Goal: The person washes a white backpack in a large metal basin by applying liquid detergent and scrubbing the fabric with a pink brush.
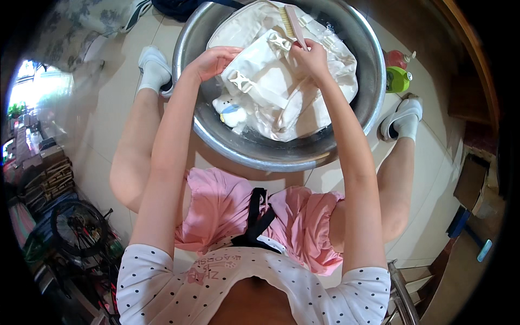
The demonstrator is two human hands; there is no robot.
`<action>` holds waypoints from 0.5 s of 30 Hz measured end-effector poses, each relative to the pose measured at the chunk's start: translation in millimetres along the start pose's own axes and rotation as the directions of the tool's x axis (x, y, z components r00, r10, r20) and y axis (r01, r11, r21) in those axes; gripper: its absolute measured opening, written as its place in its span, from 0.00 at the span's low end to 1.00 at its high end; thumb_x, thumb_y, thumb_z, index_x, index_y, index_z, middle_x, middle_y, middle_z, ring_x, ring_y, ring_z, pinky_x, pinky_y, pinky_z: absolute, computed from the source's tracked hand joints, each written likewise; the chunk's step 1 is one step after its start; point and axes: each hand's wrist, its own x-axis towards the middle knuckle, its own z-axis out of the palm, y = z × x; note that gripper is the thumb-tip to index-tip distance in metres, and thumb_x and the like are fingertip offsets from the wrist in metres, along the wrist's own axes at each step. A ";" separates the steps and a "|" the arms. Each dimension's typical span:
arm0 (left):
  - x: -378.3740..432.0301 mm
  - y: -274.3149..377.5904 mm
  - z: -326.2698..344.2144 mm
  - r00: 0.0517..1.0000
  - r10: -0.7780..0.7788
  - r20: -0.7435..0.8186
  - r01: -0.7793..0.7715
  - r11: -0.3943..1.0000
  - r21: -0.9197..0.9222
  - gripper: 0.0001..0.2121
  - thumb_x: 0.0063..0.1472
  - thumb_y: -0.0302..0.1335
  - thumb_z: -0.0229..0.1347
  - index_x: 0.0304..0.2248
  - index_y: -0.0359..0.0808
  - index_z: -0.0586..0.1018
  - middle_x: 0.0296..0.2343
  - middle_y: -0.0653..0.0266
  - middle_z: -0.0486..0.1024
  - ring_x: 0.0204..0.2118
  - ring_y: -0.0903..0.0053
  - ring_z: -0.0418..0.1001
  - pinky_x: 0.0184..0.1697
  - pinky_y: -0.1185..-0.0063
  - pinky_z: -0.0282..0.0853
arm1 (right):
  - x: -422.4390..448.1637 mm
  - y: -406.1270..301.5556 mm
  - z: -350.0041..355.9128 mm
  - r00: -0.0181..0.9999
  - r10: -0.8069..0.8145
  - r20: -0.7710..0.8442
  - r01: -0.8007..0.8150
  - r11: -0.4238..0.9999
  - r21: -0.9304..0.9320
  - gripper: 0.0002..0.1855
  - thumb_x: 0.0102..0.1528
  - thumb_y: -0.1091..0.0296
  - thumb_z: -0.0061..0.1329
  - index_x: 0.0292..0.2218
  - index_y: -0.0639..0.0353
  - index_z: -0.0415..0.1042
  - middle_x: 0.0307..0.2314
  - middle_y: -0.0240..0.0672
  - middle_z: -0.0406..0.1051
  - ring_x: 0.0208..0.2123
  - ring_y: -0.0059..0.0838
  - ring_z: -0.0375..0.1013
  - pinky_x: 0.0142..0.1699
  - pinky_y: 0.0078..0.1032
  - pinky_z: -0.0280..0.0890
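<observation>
A wet white fabric bag (308,101) with straps and plastic buckles lies in a large metal basin (260,160). My right hand (310,59) grips the handle of a pink scrubbing brush (295,26) with pale bristles, over the bag's upper part. At the left edge of the bag's flap, my left hand (215,61) rests with its fingertips against the fabric; whether it pinches the flap is hard to see. One white side-release buckle (240,81) lies below that hand, another (279,42) beside the brush. A small white plush toy (230,111) with a blue scarf sits at the lower left inside the basin.
Right of the basin, a green bottle (398,79) and a red pump bottle (397,59) stand on the tiled floor. A bicycle wheel (79,228) and stacked cardboard are at the left. A metal-framed piece (402,292) is at the lower right.
</observation>
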 end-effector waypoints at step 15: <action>11.3 -35.8 66.9 0.944 0.205 -0.260 -0.080 0.904 0.420 0.31 0.44 0.15 0.49 0.52 0.32 0.63 0.44 0.63 0.68 0.44 0.81 0.66 0.47 0.83 0.60 | -118.8 -52.7 17.7 0.935 -0.261 0.241 0.354 0.728 -0.587 0.34 0.49 0.74 0.41 0.56 0.36 0.52 0.25 0.44 0.66 0.26 0.45 0.70 0.29 0.38 0.65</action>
